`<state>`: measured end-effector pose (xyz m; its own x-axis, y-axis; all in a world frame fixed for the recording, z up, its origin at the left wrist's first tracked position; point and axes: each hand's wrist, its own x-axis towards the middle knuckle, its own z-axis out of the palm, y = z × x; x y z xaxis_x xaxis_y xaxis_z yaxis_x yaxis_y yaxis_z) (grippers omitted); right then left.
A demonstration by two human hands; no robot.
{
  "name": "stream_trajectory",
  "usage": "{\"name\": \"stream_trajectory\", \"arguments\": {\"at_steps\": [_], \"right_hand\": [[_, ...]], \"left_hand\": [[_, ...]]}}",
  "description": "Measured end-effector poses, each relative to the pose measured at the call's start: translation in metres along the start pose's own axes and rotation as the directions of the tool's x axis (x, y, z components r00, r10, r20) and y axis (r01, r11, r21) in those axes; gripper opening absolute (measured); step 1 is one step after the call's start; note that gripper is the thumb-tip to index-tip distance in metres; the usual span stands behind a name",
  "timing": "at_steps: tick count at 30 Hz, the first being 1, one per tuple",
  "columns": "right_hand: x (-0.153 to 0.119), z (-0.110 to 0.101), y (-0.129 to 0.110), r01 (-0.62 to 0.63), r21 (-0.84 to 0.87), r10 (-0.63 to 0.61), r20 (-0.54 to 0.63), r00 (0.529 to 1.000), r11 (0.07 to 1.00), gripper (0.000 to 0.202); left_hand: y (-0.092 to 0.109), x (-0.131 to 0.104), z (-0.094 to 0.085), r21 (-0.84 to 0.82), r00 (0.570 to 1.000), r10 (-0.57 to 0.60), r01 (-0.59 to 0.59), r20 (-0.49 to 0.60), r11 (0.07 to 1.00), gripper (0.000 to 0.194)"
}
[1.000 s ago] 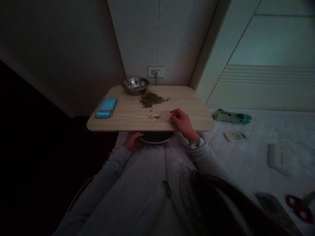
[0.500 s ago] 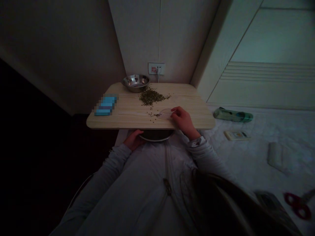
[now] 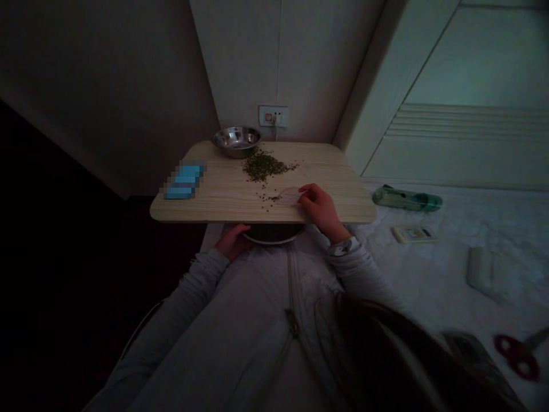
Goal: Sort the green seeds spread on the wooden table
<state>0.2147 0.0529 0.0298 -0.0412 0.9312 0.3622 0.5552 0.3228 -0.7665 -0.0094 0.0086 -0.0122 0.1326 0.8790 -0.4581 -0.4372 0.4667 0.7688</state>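
My right hand [image 3: 319, 210] pinches a clear plastic piece [image 3: 288, 196], round-edged, low over the front of the wooden table [image 3: 223, 197]. A few small green grains lie at its left edge. Farther back is a loose pile of the same grains [image 3: 263, 166]. Below the front edge of the table, my left hand [image 3: 234, 242] holds the left rim of a bowl [image 3: 274, 234] on my lap. The table hides the bowl's far part. A shiny metal bowl [image 3: 237, 142] stands at the table's back left.
A blurred blue object [image 3: 184, 182] lies on the table's left side. A socket with a plug [image 3: 273, 116] is on the wall behind. On the white bedding at right are a green case [image 3: 407, 199], a pale device [image 3: 414, 234], a white bundle [image 3: 484, 272] and red-handled scissors [image 3: 518, 356].
The view has shifted slightly, so the table sits a little higher in the picture. Both hands keep their grips, with no clear movement against the table.
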Motion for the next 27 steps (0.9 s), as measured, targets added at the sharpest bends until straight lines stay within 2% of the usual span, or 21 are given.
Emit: {"name": "stream_trajectory", "arguments": {"at_steps": [27], "right_hand": [[-0.0015, 0.0018, 0.001, 0.001, -0.001, -0.001, 0.012, 1.0, 1.0, 0.025]], "left_hand": [[-0.0001, -0.0004, -0.0005, 0.008, 1.0, -0.006, 0.006, 0.008, 1.0, 0.011]]}}
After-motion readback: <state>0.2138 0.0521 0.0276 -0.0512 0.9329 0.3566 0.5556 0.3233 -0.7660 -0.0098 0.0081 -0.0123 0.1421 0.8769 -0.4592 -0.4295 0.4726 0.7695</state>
